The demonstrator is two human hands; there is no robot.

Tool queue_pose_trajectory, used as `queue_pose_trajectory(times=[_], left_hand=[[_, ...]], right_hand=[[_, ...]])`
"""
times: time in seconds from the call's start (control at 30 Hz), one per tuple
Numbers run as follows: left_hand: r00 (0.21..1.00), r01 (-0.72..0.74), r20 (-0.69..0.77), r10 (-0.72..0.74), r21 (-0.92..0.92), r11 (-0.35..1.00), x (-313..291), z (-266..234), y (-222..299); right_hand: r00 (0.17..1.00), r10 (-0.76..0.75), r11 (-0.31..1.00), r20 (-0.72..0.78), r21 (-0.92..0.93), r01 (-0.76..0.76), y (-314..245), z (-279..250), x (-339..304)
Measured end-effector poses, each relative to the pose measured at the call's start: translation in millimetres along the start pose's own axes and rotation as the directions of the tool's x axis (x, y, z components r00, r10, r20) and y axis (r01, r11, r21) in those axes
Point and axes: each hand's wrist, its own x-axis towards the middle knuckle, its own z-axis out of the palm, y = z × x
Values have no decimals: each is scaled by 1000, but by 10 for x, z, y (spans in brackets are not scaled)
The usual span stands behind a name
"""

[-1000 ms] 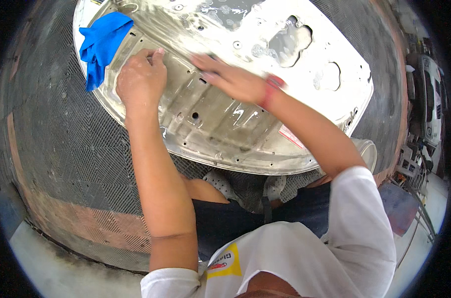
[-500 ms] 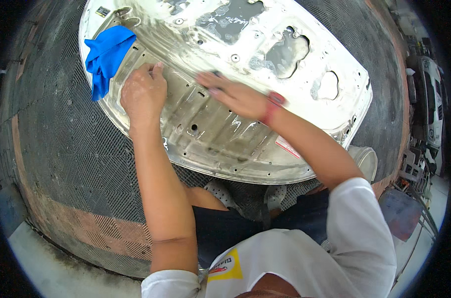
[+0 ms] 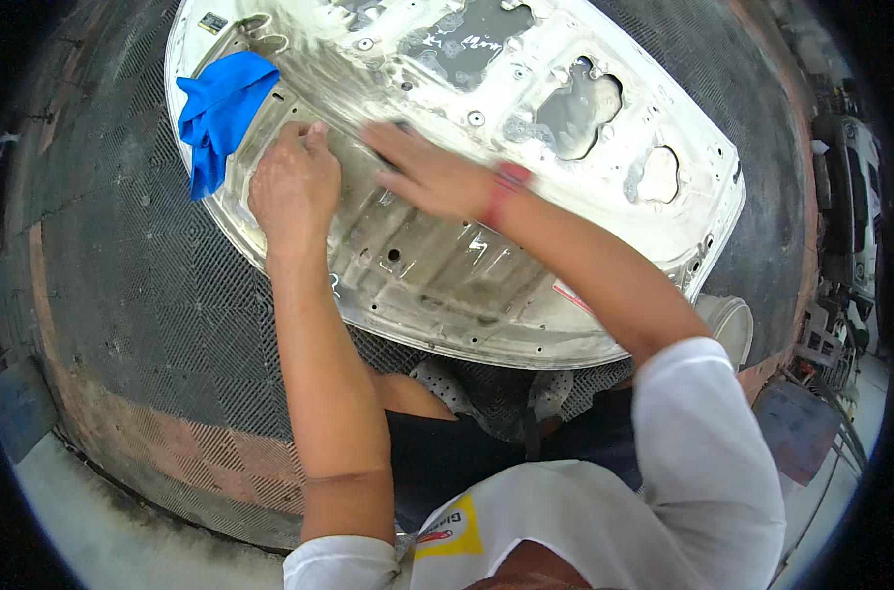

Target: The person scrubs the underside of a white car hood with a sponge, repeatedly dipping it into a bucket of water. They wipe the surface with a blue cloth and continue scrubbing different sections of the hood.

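Observation:
A large white car body panel (image 3: pixel 437 265), wet and smeared grey, lies across the space in front of me. My left hand (image 3: pixel 295 187) is on its left part with the fingers curled in; what they hold, if anything, is hidden. Blurred by motion, my right hand (image 3: pixel 427 172) lies over the panel's middle ridge. Its fingers press a small dark flat piece (image 3: pixel 404 126) against the surface, and little of that piece shows. Just beyond my left hand, a bright blue cloth (image 3: pixel 226 103) drapes over the panel's left edge.
Cutouts (image 3: pixel 580 108) and small holes pierce the panel. A pale round bucket (image 3: pixel 730 329) stands by its right edge. Dark textured mats (image 3: pixel 162 315) cover the floor. At the far right are a vehicle (image 3: pixel 855 206) and assorted parts.
My right hand has slid left and slightly away along the ridge. The left hand keeps its place on the panel; the whole view has shifted a little.

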Motion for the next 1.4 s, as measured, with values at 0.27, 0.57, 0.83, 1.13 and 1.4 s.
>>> queue_pose_trajectory(times=[0.27, 0.57, 0.83, 1.13, 1.4], left_hand=[[997, 50, 61, -51, 17, 999, -8, -22, 14], [997, 52, 58, -53, 25, 998, -3, -47, -102], [999, -13, 31, 11, 60, 998, 87, -4, 128], [1000, -6, 26, 6, 21, 1000, 31, -31, -75], [998, -55, 32, 53, 70, 996, 84, 45, -14]], right_hand=[[987, 127, 990, 99, 50, -132, -55, -365, -867], [997, 45, 997, 60, 59, -49, -106, -212, -735], [989, 116, 992, -88, 54, -112, 127, -48, 440], [917, 379, 925, 124, -31, -378, 121, -693, -1941], [924, 378, 926, -66, 42, -376, 335, -274, -729]])
